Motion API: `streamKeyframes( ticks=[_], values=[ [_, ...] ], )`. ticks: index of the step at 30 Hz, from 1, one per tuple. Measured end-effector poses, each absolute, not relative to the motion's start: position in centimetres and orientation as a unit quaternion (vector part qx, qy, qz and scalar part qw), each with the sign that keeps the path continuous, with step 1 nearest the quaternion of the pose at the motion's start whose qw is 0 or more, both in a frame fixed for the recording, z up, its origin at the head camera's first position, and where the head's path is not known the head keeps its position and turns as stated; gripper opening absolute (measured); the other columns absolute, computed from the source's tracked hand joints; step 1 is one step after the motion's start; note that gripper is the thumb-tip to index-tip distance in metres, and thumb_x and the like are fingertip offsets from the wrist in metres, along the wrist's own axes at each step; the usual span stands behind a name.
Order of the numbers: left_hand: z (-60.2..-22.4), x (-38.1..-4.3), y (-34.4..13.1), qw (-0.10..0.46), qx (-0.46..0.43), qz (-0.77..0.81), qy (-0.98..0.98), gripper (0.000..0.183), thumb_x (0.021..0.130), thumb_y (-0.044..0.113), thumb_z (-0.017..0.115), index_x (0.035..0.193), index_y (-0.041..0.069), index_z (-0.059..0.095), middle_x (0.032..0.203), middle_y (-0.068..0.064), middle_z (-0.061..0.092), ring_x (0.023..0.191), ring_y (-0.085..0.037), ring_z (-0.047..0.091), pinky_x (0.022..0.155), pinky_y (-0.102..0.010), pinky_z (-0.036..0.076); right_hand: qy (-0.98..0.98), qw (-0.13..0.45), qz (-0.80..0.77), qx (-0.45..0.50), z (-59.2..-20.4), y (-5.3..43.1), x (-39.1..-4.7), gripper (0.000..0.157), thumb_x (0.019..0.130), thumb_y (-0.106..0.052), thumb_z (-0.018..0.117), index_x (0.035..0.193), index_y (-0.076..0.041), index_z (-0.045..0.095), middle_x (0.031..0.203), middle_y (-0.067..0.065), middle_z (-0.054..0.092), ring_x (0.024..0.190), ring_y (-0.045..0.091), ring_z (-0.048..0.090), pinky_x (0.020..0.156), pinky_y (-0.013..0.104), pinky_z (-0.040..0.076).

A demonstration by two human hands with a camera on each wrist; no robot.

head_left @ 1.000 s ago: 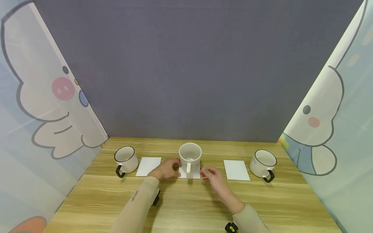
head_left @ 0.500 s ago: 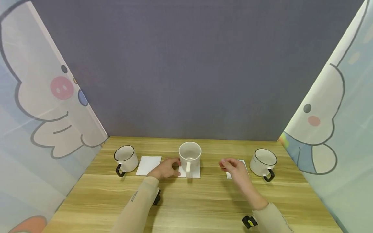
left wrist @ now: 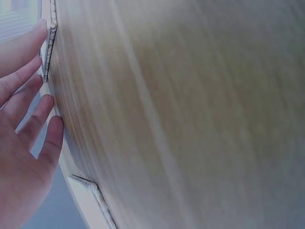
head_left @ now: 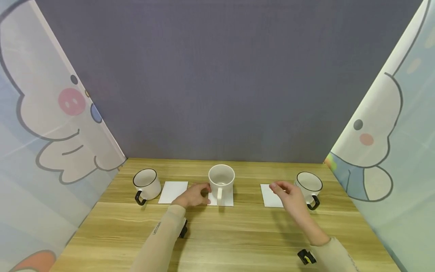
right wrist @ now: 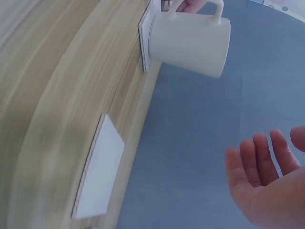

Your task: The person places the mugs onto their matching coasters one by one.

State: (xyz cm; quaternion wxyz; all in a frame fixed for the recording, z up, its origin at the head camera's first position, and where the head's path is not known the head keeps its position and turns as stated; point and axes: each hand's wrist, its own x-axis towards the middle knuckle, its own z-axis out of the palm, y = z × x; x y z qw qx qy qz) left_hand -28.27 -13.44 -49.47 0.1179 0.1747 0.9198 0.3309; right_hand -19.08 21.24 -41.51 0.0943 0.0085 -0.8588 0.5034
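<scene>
A plain white mug [head_left: 221, 179] stands upright on the middle white square coaster [head_left: 228, 200], its handle toward me. My left hand [head_left: 193, 195] lies at that coaster's left edge, thumb and forefinger spread apart. In the left wrist view the fingers of the left hand [left wrist: 28, 119] look loosely straight beside the coaster's edge [left wrist: 50, 47]; whether they touch it I cannot tell. My right hand [head_left: 289, 194] hovers over the right white coaster [head_left: 270, 196], partly covering it. Nothing lies in the right hand [right wrist: 267, 181], whose fingers are relaxed in the right wrist view.
A black-rimmed white mug [head_left: 147, 185] with a black handle stands at the left, beside the left coaster [head_left: 173, 192]. Its like, another black-rimmed mug [head_left: 308, 182], stands at the right behind my right hand. A grey panel [head_left: 221, 83] closes off the wooden table [head_left: 224, 238] at the back.
My right hand has left the middle coaster's right edge and moved right, over the right coaster toward the right mug. The left hand has stayed in place.
</scene>
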Motion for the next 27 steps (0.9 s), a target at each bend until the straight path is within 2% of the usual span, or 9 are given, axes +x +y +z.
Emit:
streamKeyframes(
  ticks=[5, 8, 15, 18, 23, 27],
  values=[
    [-49.2, -28.2, -13.4, 0.119, 0.174, 0.337, 0.918, 0.031, 0.084, 0.016, 0.084, 0.109, 0.018, 0.066, 0.138, -0.004, 0.060, 0.135, -0.037, 0.044, 0.108, -0.069, 0.032, -0.880, 0.125, 0.457, 0.023, -40.9, 22.5, -18.8, 0.034, 0.104, -0.034, 0.061, 0.114, -0.003, 0.073, 0.112, 0.012, 0.072, 0.103, 0.025, 0.065, 0.079, 0.031, 0.051],
    [-49.3, -28.3, -13.4, 0.114, 0.178, 0.333, 0.919, 0.031, 0.084, 0.016, 0.084, 0.108, 0.017, 0.066, 0.137, -0.004, 0.061, 0.134, -0.037, 0.044, 0.108, -0.068, 0.033, -0.885, 0.144, 0.443, 0.026, -40.9, 23.5, -18.6, 0.034, 0.104, -0.032, 0.061, 0.114, -0.001, 0.072, 0.110, 0.014, 0.072, 0.100, 0.023, 0.065, 0.077, 0.027, 0.052],
    [-49.5, -28.5, -13.3, 0.117, 0.176, 0.324, 0.922, 0.030, 0.085, 0.018, 0.084, 0.108, 0.020, 0.065, 0.136, -0.002, 0.061, 0.134, -0.036, 0.045, 0.109, -0.065, 0.034, -0.879, 0.187, 0.439, 0.010, -41.4, 26.1, -18.4, 0.031, 0.103, -0.028, 0.061, 0.110, 0.001, 0.072, 0.108, 0.014, 0.071, 0.087, -0.009, 0.057, 0.071, 0.015, 0.048],
    [-49.5, -28.5, -13.3, 0.113, 0.180, 0.320, 0.923, 0.031, 0.084, 0.018, 0.084, 0.109, 0.018, 0.065, 0.134, -0.004, 0.062, 0.132, -0.037, 0.046, 0.108, -0.065, 0.034, -0.873, 0.203, 0.443, 0.000, -41.3, 26.8, -18.3, 0.030, 0.102, -0.028, 0.063, 0.108, 0.000, 0.072, 0.103, 0.004, 0.071, 0.086, -0.012, 0.055, 0.070, 0.013, 0.047],
    [-49.5, -28.5, -13.4, 0.111, 0.185, 0.318, 0.923, 0.031, 0.084, 0.017, 0.084, 0.109, 0.017, 0.065, 0.132, -0.005, 0.063, 0.132, -0.038, 0.047, 0.107, -0.066, 0.035, -0.864, 0.232, 0.446, -0.019, -41.3, 27.8, -18.1, 0.028, 0.101, -0.026, 0.065, 0.107, 0.001, 0.073, 0.093, -0.020, 0.063, 0.083, -0.013, 0.055, 0.067, 0.011, 0.047],
    [-49.5, -28.5, -13.4, 0.113, 0.181, 0.322, 0.922, 0.030, 0.084, 0.017, 0.085, 0.107, 0.017, 0.065, 0.133, -0.005, 0.062, 0.133, -0.038, 0.046, 0.109, -0.065, 0.034, -0.857, 0.253, 0.447, -0.027, -41.5, 28.7, -18.1, 0.026, 0.100, -0.022, 0.065, 0.106, 0.002, 0.073, 0.089, -0.029, 0.060, 0.080, -0.012, 0.056, 0.067, 0.010, 0.046]
  ],
)
